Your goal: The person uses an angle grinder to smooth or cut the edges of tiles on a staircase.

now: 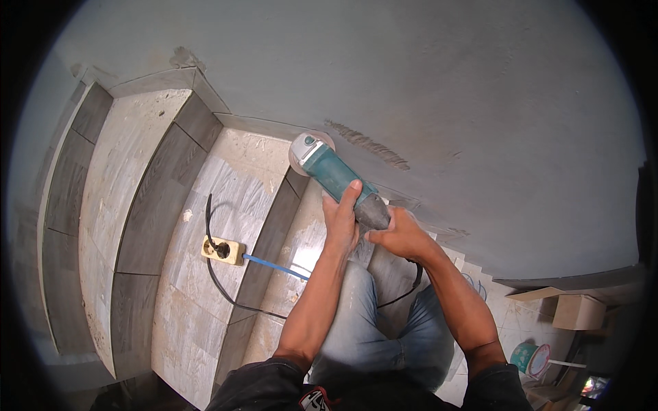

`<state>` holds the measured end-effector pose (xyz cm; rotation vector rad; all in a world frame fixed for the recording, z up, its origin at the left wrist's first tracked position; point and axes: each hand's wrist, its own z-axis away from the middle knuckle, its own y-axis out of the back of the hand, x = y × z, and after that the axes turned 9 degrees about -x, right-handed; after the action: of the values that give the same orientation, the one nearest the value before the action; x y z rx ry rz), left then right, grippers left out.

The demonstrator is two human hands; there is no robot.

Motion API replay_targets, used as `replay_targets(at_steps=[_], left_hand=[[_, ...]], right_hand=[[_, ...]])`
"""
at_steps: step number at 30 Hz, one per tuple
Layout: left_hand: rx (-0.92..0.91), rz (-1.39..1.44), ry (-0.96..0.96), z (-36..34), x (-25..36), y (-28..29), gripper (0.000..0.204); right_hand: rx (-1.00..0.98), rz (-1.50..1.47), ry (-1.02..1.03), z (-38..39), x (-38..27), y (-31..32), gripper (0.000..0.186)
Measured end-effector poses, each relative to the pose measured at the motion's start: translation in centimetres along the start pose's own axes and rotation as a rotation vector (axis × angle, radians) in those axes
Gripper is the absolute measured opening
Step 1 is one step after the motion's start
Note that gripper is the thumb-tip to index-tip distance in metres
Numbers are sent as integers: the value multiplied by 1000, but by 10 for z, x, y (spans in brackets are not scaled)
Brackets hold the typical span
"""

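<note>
Both my hands hold a teal angle grinder [334,171] with a grey metal head and a dark rear end. My left hand [340,218] wraps round the middle of its body, thumb on top. At the rear end, my right hand [402,234] is closed round the dark grip. The round disc [325,139] shows partly behind the head, close to the grey wall and above the edge of a tiled stair; whether it touches either I cannot tell. A black cord [401,295] hangs below my right hand.
A cream power strip [223,251] with a black plug and blue cable [276,266] lies on a wood-look tiled step [199,288]. Stairs rise to the left along the grey wall [439,75]. At lower right are a cardboard box [579,312] and a teal bucket [524,357].
</note>
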<state>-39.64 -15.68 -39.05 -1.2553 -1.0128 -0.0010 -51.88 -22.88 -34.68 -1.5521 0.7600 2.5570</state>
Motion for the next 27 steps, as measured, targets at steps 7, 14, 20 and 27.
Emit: replay_targets(at_steps=[7, 14, 20, 27], left_hand=[[11, -15, -31, -1, 6, -3, 48], [12, -18, -43, -4, 9, 0, 47], [4, -17, -62, -6, 14, 1, 47], [23, -20, -55, -6, 15, 2, 47]], right_hand=[[-25, 14, -19, -3, -7, 0, 42], [-40, 32, -37, -5, -15, 0, 42], [-58, 2, -1, -5, -23, -2, 37], [-50, 17, -29, -7, -26, -3, 36]])
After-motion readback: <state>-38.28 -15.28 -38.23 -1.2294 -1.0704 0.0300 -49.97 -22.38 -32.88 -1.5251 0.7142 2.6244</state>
